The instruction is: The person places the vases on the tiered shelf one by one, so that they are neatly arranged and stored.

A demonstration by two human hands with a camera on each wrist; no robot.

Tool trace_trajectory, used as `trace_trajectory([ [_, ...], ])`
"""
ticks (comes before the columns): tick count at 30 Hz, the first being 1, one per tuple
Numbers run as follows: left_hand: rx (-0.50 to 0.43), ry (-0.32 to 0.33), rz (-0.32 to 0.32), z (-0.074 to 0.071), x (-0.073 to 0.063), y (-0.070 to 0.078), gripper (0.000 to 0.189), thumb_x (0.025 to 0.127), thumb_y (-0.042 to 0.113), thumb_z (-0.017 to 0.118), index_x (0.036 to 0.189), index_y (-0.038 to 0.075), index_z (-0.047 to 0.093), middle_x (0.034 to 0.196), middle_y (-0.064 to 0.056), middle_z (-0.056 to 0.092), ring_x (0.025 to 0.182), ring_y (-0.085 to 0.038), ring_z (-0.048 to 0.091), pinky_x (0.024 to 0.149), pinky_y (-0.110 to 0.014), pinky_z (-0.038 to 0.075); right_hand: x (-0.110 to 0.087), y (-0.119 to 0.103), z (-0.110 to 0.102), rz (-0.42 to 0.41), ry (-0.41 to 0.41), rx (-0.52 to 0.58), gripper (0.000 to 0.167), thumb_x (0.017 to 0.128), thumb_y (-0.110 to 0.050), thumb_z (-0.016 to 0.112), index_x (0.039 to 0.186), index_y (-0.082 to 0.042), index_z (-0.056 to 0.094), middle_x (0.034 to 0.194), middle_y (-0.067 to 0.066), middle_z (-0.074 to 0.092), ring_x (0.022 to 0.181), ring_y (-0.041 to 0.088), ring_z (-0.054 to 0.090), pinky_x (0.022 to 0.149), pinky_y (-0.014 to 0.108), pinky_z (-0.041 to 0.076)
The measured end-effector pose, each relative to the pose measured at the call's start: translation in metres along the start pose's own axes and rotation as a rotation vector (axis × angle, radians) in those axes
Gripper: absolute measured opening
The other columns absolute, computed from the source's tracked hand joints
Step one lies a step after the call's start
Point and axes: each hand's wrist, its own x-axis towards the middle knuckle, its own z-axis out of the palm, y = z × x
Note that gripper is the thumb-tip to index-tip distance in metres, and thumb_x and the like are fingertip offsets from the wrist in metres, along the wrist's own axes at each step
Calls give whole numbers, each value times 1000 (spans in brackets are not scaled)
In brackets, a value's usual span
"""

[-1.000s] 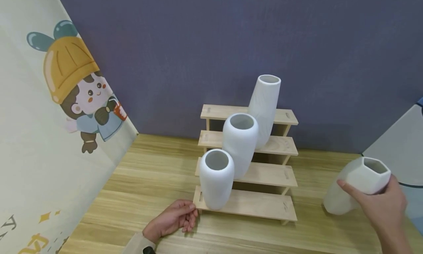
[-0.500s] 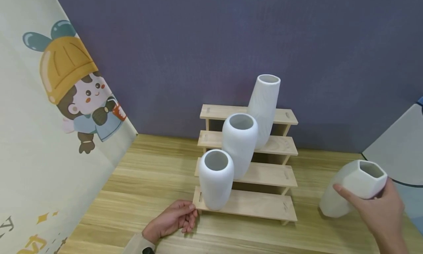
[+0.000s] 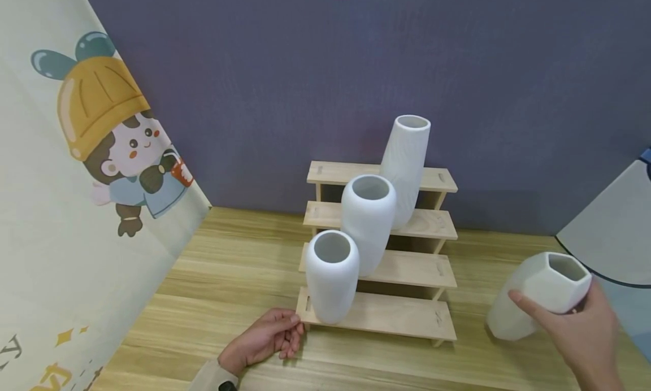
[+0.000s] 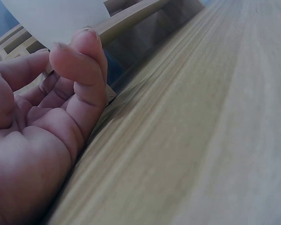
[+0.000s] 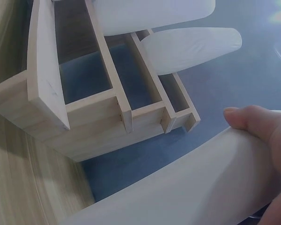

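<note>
My right hand (image 3: 585,329) grips a white faceted vase (image 3: 526,292) near its angular mouth, with the thumb across the near side. The vase leans to the right, its base low over the wooden table or resting on it; I cannot tell which. In the right wrist view the vase (image 5: 192,183) runs down to the lower left. My left hand (image 3: 264,337), fingers curled, pinches the left front corner of a stepped wooden display stand (image 3: 402,315). On the stand are a short white vase (image 3: 333,289), a medium white vase (image 3: 367,227) and a tall white vase (image 3: 404,170).
The wood-grain tabletop (image 3: 218,266) spreads around the stand. A dark blue-grey wall (image 3: 254,97) rises close behind it. At the left stands a pale panel (image 3: 61,255) with a cartoon figure; another pale panel (image 3: 615,227) is at the far right.
My right hand has brought the faceted vase slightly left and toward me, a little lower in the head view. The left hand and the vases on the stand stay in place.
</note>
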Motion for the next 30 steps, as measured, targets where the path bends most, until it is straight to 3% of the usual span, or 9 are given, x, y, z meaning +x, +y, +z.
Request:
trace_trajectory([
  [8, 1, 0, -1, -1, 0, -1, 36, 111, 12, 28, 104, 9, 63, 84, 6, 71, 70, -2, 66, 56, -14, 51, -5, -3, 3, 0, -6, 1, 75, 67, -18, 94, 127, -31, 50, 92, -27, 50, 75, -13, 50, 57, 8, 43],
  [16, 1, 0, -2, -1, 0, -1, 36, 111, 12, 28, 104, 10, 63, 84, 6, 71, 70, -3, 66, 56, -14, 51, -10, -3, 4, -8, 3, 3, 69, 65, -17, 95, 116, -34, 51, 89, -27, 52, 74, -13, 50, 57, 9, 42],
  [21, 1, -1, -1, -1, 0, -1, 37, 111, 12, 27, 104, 10, 63, 84, 6, 71, 70, -3, 66, 56, -14, 51, -12, -4, 4, 1, -8, -18, 70, 66, -20, 94, 118, -32, 49, 90, -27, 50, 73, -12, 49, 55, 11, 42],
  [30, 5, 5, -8, -1, 0, 0, 35, 111, 13, 29, 103, 10, 63, 83, 6, 71, 70, -2, 66, 56, -14, 51, -20, -4, 6, -56, -37, 7, 73, 68, -14, 93, 125, -32, 51, 93, -28, 52, 74, -14, 52, 57, 9, 45],
])
